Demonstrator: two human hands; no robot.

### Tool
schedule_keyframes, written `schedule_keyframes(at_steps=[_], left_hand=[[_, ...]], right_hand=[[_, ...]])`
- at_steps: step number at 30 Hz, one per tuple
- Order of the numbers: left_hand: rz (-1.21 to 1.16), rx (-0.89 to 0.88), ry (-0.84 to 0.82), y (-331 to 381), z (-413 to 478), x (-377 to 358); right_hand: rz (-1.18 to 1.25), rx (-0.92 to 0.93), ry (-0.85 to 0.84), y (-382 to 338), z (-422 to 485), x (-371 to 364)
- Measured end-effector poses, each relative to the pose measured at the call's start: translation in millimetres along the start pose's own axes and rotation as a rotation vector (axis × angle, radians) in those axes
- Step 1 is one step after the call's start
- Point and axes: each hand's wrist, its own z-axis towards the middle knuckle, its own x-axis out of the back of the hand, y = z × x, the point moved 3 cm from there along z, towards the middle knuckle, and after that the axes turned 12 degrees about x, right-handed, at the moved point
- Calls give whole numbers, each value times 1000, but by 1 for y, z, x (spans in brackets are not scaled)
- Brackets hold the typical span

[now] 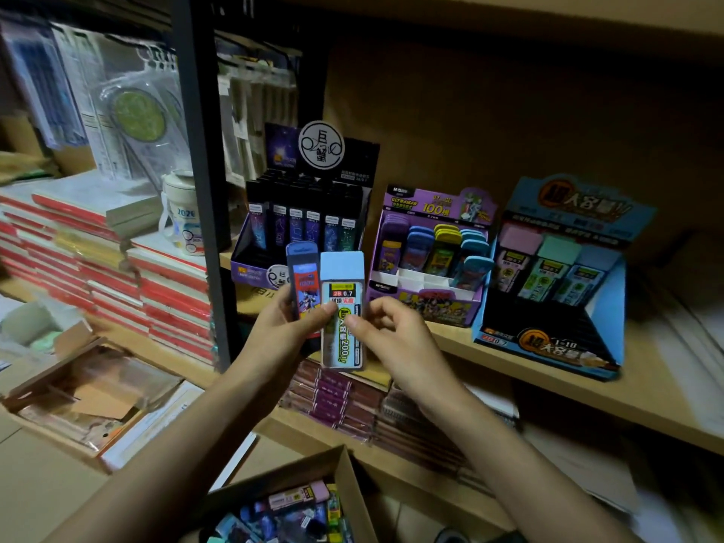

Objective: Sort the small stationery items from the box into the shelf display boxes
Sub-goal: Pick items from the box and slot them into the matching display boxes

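Observation:
My left hand (288,331) grips a dark blue lead case (302,284) and its thumb presses on a light blue lead case (342,303) marked 2B 0.7. My right hand (386,339) pinches the light blue case's right edge. Both cases stand upright in front of the shelf. On the shelf stand three display boxes: a black-and-purple one (250,264) with dark tubes, a purple one (427,303) with coloured cases, and a blue one (548,346) with pastel cases. The cardboard source box (344,472) with several mixed cases sits at the bottom.
A black metal upright (203,182) divides the shelves on the left. Stacks of red-edged notebooks (117,276) fill the left shelf. An open carton (78,389) lies lower left. Purple packs (333,397) sit on the shelf below. Bare wooden shelf (646,386) extends right.

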Motion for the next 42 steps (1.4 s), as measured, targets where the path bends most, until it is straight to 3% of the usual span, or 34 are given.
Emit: schedule_keyframes(at_steps=[6, 16, 22, 26, 29, 32, 37, 42], left_hand=[[29, 2, -117, -13, -3, -41], [32, 81, -86, -57, -4, -101], [52, 69, -104, -46, 1, -127], [99, 64, -109, -45, -3, -130], [129, 49, -87, -43, -7, -125], [134, 36, -64, -39, -11, -121], [136, 34, -57, -37, -12, -114], [143, 55, -50, -40, -13, -113]], right_hand=[[61, 82, 63, -1, -12, 39], [-26, 85, 172, 4, -38, 119], [33, 180, 589, -6, -47, 210], [-124, 218, 716, -5, -43, 267], [-284, 254, 664, -7, -19, 292], [-510, 216, 504, 1, 5, 304], [-692, 212, 213, 20, 14, 309], [-655, 179, 214, 31, 15, 317]])
